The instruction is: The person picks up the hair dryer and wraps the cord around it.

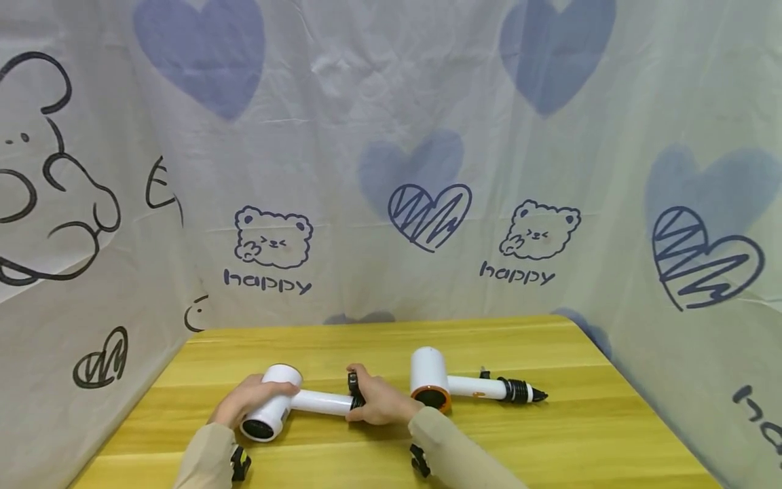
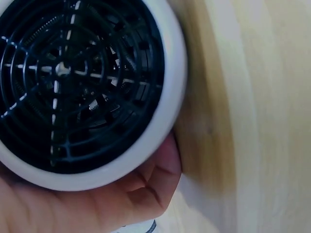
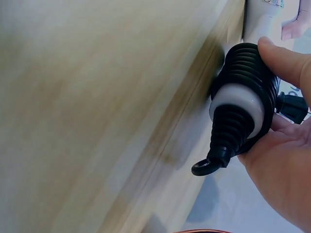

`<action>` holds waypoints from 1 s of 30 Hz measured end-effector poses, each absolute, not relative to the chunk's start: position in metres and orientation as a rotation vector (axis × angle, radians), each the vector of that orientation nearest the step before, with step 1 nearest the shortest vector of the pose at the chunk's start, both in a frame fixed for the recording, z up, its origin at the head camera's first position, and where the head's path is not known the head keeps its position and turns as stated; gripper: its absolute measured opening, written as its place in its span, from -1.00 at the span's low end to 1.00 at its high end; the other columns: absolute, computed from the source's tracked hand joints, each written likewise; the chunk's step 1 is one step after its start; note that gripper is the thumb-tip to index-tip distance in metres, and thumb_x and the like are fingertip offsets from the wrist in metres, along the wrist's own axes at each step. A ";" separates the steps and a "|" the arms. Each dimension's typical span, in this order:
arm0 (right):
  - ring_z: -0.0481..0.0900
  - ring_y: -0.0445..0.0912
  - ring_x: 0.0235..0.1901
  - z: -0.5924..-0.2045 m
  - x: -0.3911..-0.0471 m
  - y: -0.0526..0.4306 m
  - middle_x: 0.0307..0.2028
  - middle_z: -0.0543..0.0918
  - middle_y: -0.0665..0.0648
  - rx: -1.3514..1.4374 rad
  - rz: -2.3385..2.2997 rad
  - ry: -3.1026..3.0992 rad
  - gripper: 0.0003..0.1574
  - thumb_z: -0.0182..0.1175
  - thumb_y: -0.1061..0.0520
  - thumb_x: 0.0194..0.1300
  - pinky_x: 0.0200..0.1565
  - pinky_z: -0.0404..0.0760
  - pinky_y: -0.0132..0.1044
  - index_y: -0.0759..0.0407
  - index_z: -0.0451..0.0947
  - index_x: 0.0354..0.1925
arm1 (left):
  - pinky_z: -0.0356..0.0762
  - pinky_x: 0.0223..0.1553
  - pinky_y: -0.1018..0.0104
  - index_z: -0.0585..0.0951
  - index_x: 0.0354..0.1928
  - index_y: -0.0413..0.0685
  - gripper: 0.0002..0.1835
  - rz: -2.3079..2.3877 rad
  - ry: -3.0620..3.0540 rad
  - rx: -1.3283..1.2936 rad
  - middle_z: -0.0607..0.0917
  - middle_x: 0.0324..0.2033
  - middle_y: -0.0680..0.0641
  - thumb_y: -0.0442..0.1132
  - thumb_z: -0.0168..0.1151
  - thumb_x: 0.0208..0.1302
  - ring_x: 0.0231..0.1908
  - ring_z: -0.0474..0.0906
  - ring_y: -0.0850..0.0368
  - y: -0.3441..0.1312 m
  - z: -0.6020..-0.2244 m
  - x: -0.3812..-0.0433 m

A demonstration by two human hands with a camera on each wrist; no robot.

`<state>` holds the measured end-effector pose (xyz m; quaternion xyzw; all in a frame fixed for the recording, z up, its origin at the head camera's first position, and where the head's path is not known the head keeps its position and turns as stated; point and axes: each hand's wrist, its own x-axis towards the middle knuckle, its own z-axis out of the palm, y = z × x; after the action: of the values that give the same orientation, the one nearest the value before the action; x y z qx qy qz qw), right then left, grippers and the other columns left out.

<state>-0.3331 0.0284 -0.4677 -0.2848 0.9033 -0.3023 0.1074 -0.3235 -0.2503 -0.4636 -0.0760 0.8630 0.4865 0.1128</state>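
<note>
A white hair dryer (image 1: 287,401) lies on the wooden table (image 1: 550,435). My left hand (image 1: 244,401) grips its barrel; the left wrist view shows its black grille (image 2: 73,82) ringed in white, with my palm under it. My right hand (image 1: 379,401) holds the end of its handle, fingers curled round the black ribbed cord collar (image 3: 243,97), whose hanging loop (image 3: 204,167) sticks out. A second white hair dryer (image 1: 452,387) with an orange-ringed mouth lies just right of my right hand, apart from it.
A cloth backdrop (image 1: 391,170) printed with hearts and bears closes off the table at the back and both sides. The second dryer's black cord collar (image 1: 519,392) points right. Bare table shows at the right and back.
</note>
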 end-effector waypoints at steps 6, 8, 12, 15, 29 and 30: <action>0.58 -0.11 -0.13 -0.470 -0.335 0.026 -0.03 0.62 -0.03 -0.731 -0.977 2.602 0.21 0.40 -0.04 0.19 -0.05 0.57 -0.23 0.09 -0.15 0.52 | 0.67 -0.39 0.18 0.42 0.06 -0.40 -0.28 1.455 2.516 -0.225 0.65 -0.37 -0.20 0.04 0.41 0.06 -0.45 0.62 0.00 -0.250 -0.462 -0.323; 0.61 -0.13 -0.15 -0.469 -0.336 0.026 0.01 0.65 0.00 -0.696 -1.018 2.585 0.28 0.40 -0.03 0.18 -0.09 0.57 -0.25 0.12 -0.23 0.54 | 0.68 -0.40 0.15 0.39 0.09 -0.39 -0.26 1.487 2.519 -0.229 0.64 -0.34 -0.22 0.02 0.43 0.06 -0.44 0.61 -0.02 -0.247 -0.461 -0.324; 0.62 -0.07 -0.07 -0.468 -0.336 0.029 0.09 0.64 0.15 -0.632 -1.065 2.564 0.32 0.40 -0.02 0.17 -0.07 0.58 -0.22 0.20 -0.28 0.55 | 0.67 -0.39 0.15 0.38 0.11 -0.39 -0.26 1.474 2.546 -0.209 0.62 -0.31 -0.23 0.00 0.44 0.06 -0.41 0.60 -0.02 -0.241 -0.459 -0.325; 0.60 0.00 0.03 -0.467 -0.336 0.034 0.13 0.60 0.24 -0.618 -1.049 2.552 0.29 0.37 -0.06 0.20 0.01 0.59 -0.16 0.26 -0.25 0.54 | 0.65 -0.41 0.19 0.42 0.04 -0.41 -0.31 1.386 2.619 -0.200 0.62 -0.33 -0.22 -0.01 0.43 0.05 -0.43 0.59 -0.01 -0.239 -0.456 -0.326; 0.50 0.08 0.22 -0.455 -0.336 0.055 0.24 0.51 0.25 -0.776 -0.959 2.545 -0.21 0.04 -0.04 0.48 0.22 0.52 -0.05 0.22 0.05 0.49 | 0.33 -0.03 -0.41 0.30 0.28 -0.43 -0.15 0.737 3.113 -0.176 0.51 0.00 -0.51 0.07 0.31 0.13 -0.01 0.45 -0.45 -0.205 -0.438 -0.319; 0.49 0.09 0.23 -0.454 -0.335 0.057 0.25 0.51 0.26 -0.788 -0.964 2.568 -0.26 0.02 -0.03 0.49 0.23 0.51 -0.04 0.21 0.11 0.48 | 0.27 0.03 -0.46 0.29 0.31 -0.41 -0.13 0.713 3.129 -0.153 0.49 0.05 -0.52 0.08 0.31 0.14 0.05 0.41 -0.48 -0.201 -0.437 -0.319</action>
<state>-0.3353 0.0572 -0.4536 -0.2734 0.8905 -0.3343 0.1433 -0.3195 -0.2012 -0.4375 -0.0475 0.9733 0.2217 -0.0358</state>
